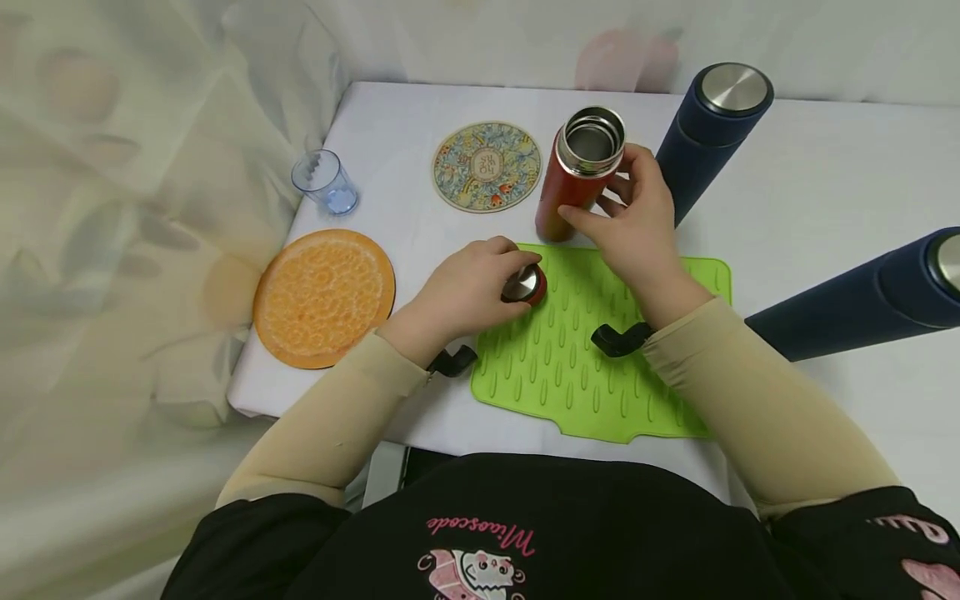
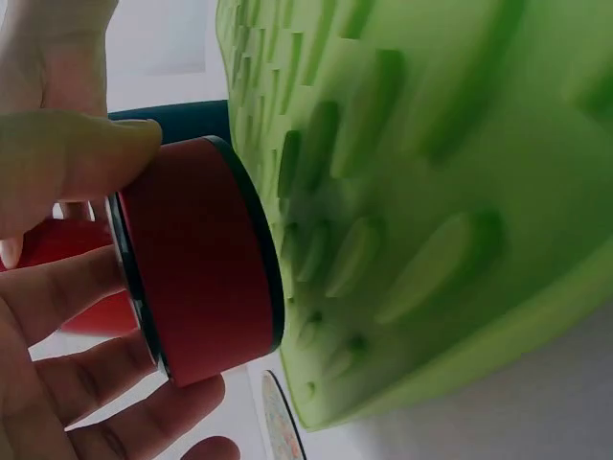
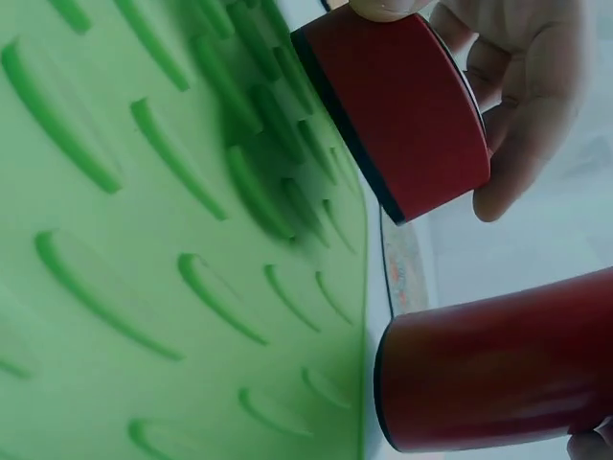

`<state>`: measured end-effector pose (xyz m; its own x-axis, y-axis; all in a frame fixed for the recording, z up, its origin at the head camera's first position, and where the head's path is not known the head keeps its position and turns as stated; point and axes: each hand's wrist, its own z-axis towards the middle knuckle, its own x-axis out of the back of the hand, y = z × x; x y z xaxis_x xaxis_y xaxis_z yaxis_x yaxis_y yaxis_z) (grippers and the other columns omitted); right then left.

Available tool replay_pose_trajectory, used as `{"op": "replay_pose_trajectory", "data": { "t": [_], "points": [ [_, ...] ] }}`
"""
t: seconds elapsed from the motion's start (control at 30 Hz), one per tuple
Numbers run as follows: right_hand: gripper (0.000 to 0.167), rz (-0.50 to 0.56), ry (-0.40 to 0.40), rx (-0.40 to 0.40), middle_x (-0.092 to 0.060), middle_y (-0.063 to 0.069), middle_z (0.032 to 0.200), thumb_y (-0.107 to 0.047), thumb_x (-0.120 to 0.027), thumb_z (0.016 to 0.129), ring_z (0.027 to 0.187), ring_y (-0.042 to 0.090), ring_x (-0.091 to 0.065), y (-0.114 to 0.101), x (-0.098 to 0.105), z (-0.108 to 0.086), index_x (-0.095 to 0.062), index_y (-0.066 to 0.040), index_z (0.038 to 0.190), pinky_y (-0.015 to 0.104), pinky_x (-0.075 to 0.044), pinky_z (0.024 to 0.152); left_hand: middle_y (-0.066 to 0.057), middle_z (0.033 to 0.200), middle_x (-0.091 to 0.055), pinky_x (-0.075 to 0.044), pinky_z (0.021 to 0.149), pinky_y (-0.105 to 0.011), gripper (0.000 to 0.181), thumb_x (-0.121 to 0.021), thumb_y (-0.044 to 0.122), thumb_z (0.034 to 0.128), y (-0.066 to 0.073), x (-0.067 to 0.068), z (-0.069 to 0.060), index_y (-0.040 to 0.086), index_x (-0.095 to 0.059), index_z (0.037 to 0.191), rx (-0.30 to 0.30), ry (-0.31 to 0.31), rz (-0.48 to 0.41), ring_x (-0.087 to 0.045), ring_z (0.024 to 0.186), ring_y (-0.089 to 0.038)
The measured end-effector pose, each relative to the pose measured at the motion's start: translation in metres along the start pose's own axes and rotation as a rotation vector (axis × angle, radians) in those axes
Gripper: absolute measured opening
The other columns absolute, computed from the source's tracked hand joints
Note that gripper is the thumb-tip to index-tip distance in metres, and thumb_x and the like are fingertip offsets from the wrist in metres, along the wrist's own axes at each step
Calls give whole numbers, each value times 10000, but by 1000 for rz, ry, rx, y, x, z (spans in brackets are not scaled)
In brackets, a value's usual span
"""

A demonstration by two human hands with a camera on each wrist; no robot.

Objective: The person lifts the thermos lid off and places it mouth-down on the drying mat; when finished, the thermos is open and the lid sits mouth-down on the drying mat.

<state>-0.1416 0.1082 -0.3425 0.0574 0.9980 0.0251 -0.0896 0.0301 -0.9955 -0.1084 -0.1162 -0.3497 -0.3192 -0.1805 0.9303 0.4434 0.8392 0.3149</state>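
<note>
My left hand (image 1: pixel 468 287) pinches a red lid (image 1: pixel 522 284) with a brushed metal top, between thumb and fingers. The lid (image 3: pixel 397 110) is held over the far left part of a green ridged silicone mat (image 1: pixel 592 379), slightly tilted in the right wrist view; its shadow falls on the ridges. A red thermos bottle (image 1: pixel 562 187) stands uncapped just beyond the mat's far edge, its steel mouth showing. My right hand (image 1: pixel 637 221) grips that bottle from the right, thumb on the near side. In the left wrist view, fingers surround the lid (image 2: pixel 201 264).
Two tall dark blue thermoses (image 1: pixel 697 133) with metal tops stand on the right, one (image 1: pixel 862 292) nearer me. Left of the bottle lies a patterned round coaster (image 1: pixel 487 167). A blue-tinted glass (image 1: pixel 326 183) and an orange round mat (image 1: pixel 326 296) are by the table's left edge.
</note>
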Motion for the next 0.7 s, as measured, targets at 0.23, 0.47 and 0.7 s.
{"op": "replay_pose_trajectory", "data": {
  "t": [0.23,0.47,0.7],
  "points": [
    [742,-136,-38,-14,-640,70,1466,-52,-932,862,1340,229,-683,1,-5,11,-568,-127,1505,377,-573,1136,-51,1396,-661,-559,1064,-455,615,-811,370,983,-2,-7,3,201,-648,1551,-3,5,27,-645,1236,-276],
    [775,-193,-78,-97,-608,34,1563,-123,-914,910,1376,244,-663,-2,-9,21,-527,-185,1578,369,-551,1163,-62,1414,-658,-559,1066,-464,637,-814,364,979,-3,-6,4,198,-634,1568,7,4,35,-640,1244,-282],
    [785,-223,-92,-132,-592,43,1572,-152,-901,930,1408,243,-642,-1,-11,24,-504,-211,1605,381,-550,1167,-53,1430,-646,-555,1069,-456,640,-796,392,996,-4,-6,6,209,-617,1583,8,-16,53,-632,1257,-272]
  ]
}}
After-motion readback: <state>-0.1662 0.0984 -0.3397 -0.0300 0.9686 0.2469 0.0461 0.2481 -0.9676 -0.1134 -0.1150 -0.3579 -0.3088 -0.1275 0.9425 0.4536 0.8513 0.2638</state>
